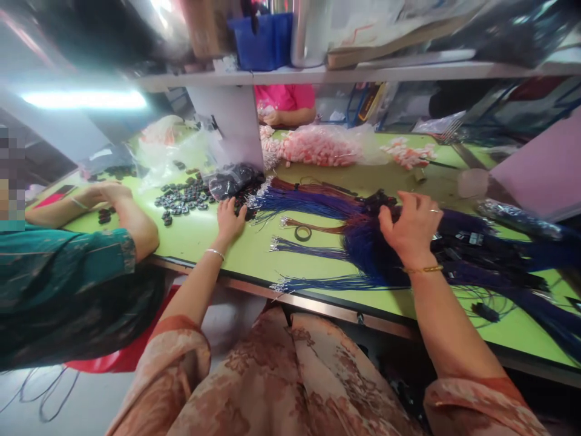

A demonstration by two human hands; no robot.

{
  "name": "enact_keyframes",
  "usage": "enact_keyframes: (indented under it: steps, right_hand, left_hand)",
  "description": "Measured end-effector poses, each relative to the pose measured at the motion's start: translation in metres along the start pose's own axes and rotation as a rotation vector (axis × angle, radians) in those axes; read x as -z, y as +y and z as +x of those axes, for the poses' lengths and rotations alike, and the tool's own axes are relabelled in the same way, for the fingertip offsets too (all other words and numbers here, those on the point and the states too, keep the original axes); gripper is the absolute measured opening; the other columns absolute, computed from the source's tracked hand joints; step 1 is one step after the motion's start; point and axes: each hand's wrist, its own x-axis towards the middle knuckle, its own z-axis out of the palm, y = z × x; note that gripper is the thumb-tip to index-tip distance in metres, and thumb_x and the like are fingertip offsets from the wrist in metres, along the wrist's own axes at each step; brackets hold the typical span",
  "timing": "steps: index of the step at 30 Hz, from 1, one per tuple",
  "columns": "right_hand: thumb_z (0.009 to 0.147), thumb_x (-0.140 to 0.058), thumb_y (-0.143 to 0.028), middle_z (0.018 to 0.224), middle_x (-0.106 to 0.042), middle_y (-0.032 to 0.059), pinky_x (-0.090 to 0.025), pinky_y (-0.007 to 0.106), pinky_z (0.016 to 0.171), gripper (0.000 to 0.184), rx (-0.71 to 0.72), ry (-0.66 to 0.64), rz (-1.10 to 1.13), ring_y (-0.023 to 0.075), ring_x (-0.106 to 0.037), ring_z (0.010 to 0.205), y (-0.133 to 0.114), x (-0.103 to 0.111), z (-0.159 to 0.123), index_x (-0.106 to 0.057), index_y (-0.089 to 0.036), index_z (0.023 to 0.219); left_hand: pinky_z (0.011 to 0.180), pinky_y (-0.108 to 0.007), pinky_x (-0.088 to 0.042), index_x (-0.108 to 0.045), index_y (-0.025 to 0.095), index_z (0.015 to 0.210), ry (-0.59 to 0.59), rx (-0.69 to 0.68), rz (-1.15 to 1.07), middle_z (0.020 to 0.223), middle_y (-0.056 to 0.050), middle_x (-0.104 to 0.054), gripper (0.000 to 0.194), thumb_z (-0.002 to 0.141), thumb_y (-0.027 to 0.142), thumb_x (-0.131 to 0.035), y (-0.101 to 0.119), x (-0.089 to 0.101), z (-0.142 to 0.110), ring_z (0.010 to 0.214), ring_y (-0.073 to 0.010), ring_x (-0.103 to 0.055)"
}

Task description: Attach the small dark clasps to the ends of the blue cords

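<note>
The left hand (230, 223) reached beside small black parts (187, 195), grip undeterminable; the right hand (412, 229) hovered open over blue wires (368, 249). Apparent pick-up stage; fingertip pinching was judged necessary.

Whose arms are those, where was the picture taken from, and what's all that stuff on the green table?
They're a person's bare arms; there's no robot. The one picture comes from a camera on that person's head, looking forward and down. The light-green table holds long, thin blue wires, small black pieces and pale pink pieces. The left hand is beside black pieces; the right hand is at the wires. I can't tell if either holds anything. The teal sleeve is someone else's.
</note>
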Motion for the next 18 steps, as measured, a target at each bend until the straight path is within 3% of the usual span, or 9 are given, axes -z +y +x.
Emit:
enact_keyframes:
  steps: [4, 6, 12, 15, 18]
  right_hand:
    - [0.085, -0.051, -0.032, 0.115, -0.056, 0.0156, -0.035, 0.046, 0.093, 0.036, 0.307, -0.046, 0.204, 0.0305, -0.048, 0.109, -0.048, 0.001, -0.020, -0.056, -0.016, 0.117]
    - [0.084, -0.051, -0.028, 0.113, -0.057, 0.0143, -0.036, 0.045, 0.092, 0.032, 0.420, -0.121, 0.288, 0.0293, -0.049, 0.107, -0.068, -0.001, -0.030, -0.058, -0.018, 0.114]
    - [0.087, -0.049, -0.022, 0.106, -0.061, 0.0141, -0.037, 0.041, 0.089, 0.022, 0.612, -0.347, 0.468, 0.0266, -0.051, 0.100, -0.095, -0.007, -0.057, -0.062, -0.017, 0.103]
    - [0.089, -0.047, -0.022, 0.098, -0.062, 0.0128, -0.038, 0.038, 0.085, 0.019, 0.720, -0.465, 0.525, 0.0238, -0.052, 0.093, -0.105, -0.009, -0.070, -0.062, -0.016, 0.098]
    - [0.091, -0.046, -0.023, 0.092, -0.062, 0.0112, -0.037, 0.036, 0.082, 0.019, 0.804, -0.576, 0.574, 0.0213, -0.052, 0.089, -0.114, -0.012, -0.081, -0.063, -0.017, 0.095]
  left_hand:
    - [0.114, -0.053, -0.017, -0.045, 0.018, 0.137, -0.175, 0.005, 0.123, 0.149, -0.014, -0.036, 0.062, 0.089, 0.056, -0.033, -0.012, -0.007, 0.027, 0.142, -0.0308, -0.022]
    - [0.112, -0.054, -0.018, -0.047, 0.021, 0.135, -0.196, 0.034, 0.157, 0.152, -0.012, -0.032, 0.061, 0.089, 0.058, -0.032, -0.015, -0.007, 0.029, 0.142, -0.0317, -0.022]
    - [0.111, -0.046, -0.025, -0.055, 0.019, 0.126, -0.216, 0.006, 0.194, 0.142, -0.012, -0.044, 0.052, 0.091, 0.051, -0.034, -0.020, 0.003, -0.009, 0.134, -0.0280, -0.034]
    - [0.112, -0.045, -0.024, -0.053, 0.019, 0.130, -0.171, 0.025, 0.186, 0.144, -0.013, -0.043, 0.054, 0.092, 0.050, -0.031, -0.024, 0.011, -0.027, 0.136, -0.0278, -0.031]
    - [0.114, -0.047, -0.020, -0.049, 0.016, 0.135, -0.016, 0.112, 0.196, 0.150, -0.014, -0.034, 0.058, 0.094, 0.050, -0.025, -0.037, 0.024, -0.023, 0.142, -0.0284, -0.021]
